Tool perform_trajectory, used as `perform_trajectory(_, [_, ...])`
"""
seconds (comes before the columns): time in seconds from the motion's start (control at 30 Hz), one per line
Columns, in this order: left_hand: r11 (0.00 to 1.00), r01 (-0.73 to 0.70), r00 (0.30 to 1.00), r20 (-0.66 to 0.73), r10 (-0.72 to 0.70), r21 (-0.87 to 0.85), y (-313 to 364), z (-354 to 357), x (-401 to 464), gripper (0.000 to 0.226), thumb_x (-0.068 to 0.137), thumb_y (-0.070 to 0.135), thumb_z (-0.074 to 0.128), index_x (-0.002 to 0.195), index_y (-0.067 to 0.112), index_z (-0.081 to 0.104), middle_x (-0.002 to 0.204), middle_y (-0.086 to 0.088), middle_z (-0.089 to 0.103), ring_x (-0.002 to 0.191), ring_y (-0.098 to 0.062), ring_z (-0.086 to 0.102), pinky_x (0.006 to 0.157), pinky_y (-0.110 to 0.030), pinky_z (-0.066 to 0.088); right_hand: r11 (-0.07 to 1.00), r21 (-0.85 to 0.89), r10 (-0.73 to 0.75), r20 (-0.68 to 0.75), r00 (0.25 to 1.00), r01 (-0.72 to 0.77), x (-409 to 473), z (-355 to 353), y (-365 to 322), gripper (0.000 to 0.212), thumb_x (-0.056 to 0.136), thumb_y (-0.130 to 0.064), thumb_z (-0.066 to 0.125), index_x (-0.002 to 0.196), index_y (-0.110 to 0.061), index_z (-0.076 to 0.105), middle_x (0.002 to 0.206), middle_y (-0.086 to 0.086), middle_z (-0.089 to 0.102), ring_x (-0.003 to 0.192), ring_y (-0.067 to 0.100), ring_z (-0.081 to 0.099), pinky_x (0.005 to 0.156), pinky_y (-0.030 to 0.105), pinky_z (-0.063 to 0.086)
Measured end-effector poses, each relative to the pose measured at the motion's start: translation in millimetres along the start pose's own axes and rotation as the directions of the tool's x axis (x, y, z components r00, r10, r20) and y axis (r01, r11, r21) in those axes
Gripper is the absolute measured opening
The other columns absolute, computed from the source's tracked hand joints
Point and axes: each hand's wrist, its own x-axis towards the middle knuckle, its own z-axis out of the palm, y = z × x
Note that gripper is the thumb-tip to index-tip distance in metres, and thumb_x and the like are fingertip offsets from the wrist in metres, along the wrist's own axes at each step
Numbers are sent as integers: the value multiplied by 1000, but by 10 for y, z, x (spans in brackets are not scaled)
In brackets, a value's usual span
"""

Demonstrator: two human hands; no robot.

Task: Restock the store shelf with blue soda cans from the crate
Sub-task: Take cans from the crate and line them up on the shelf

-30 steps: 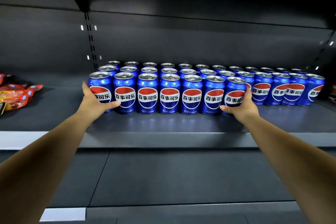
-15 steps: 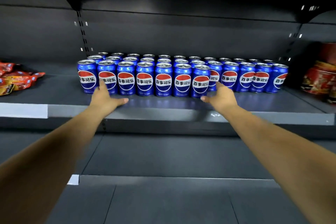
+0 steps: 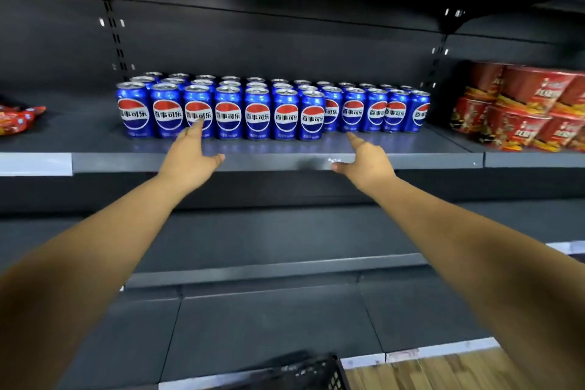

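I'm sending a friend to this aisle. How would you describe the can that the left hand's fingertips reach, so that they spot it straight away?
Find the dark grey metal shelf with the block of blue soda cans, between orange snack packets and red noodle tubs. Seven cans on the left stand further forward. Yours is the third blue can from the left, the only one the left hand overlaps.

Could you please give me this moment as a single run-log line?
left hand: open, empty | right hand: open, empty | blue soda cans: upright in rows on shelf | crate: corner visible below
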Motion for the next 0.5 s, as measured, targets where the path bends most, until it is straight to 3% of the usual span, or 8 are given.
perform_trajectory(0.5, [998, -70, 991, 117, 69, -2, 608, 218, -596, 72, 89, 19, 62, 149, 13, 21, 154, -10, 22, 141, -26, 24, 111, -36, 25, 1000, 12, 8, -8, 1000, -8, -794, -371, 382, 75, 90, -32, 63, 150, -14, 22, 153, 4, 30, 136, 22, 36, 103, 30, 37])
